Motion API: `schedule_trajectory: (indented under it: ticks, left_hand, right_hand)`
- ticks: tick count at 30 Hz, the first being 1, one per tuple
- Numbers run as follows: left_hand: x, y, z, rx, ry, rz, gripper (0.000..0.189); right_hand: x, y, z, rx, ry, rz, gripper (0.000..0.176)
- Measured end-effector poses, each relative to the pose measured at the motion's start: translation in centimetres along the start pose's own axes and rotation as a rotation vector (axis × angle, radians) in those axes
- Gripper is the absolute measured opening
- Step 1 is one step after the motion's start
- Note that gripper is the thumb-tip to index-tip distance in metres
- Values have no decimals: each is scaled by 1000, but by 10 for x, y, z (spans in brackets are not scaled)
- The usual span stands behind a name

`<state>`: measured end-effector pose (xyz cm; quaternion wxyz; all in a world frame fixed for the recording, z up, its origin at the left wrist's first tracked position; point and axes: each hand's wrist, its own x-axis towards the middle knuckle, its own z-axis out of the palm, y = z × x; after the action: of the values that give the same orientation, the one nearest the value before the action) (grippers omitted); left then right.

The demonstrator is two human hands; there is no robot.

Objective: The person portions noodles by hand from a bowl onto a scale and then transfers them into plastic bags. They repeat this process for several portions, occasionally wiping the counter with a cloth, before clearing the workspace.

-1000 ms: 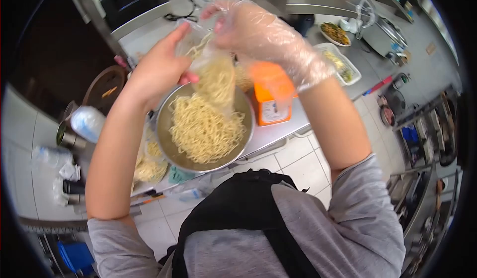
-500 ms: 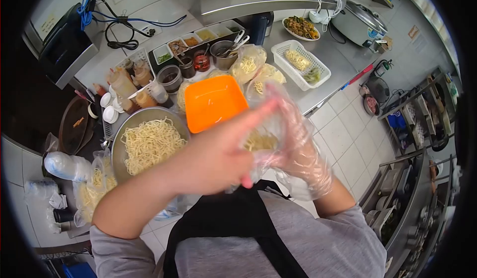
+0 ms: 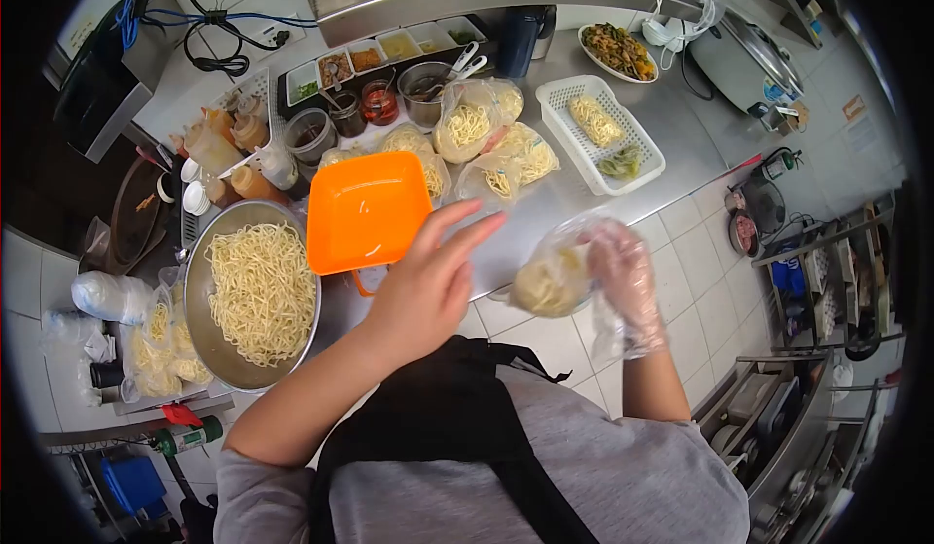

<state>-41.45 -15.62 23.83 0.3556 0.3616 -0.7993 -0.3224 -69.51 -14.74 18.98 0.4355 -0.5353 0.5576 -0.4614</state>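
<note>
My right hand (image 3: 626, 273), in a clear plastic glove, grips the gathered top of a clear bag of noodles (image 3: 550, 283), which hangs in front of the counter's edge. My bare left hand (image 3: 436, 279) is held up with its fingers apart and nothing in it. It is nearest to an orange plastic basin (image 3: 366, 211), whose visible inside holds no food. To the left, a large steel bowl (image 3: 199, 328) is filled with loose noodles (image 3: 258, 291). Several more bagged noodles (image 3: 469, 127) lie on the counter behind the basin.
A white perforated basket (image 3: 646, 151) holds a noodle pack and something green. Behind stand a plate of cooked food (image 3: 619, 54), a large lidded pot (image 3: 744, 62) and sauce containers (image 3: 379, 102). Squeeze bottles (image 3: 209, 145) crowd the left; more noodle bags (image 3: 151, 361) lie below them.
My hands, close together before, have moved apart. The right has carried the noodle bag to the right and away from the left hand, whose fingers now spread. The view has shifted.
</note>
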Motion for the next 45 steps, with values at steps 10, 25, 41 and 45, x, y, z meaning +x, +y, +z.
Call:
schedule_trajectory:
  ticks: [10,25,41,45]
  left_hand:
    - [-123,-33,-62,149,305,-519,44]
    - [-298,-60,-108,485,801,-879,40]
    - [-355,-86,-164,231,634,-698,43]
    - [-356,-93,-193,223,640,-608,45]
  right_hand:
    - [178,30,-225,-1164,717,-524,26]
    - [96,-106,139,-196,37,-518,27]
    - [48,-107,421,-495,-779,-138,46]
    - [25,-205,395,-441,-527,-45,70]
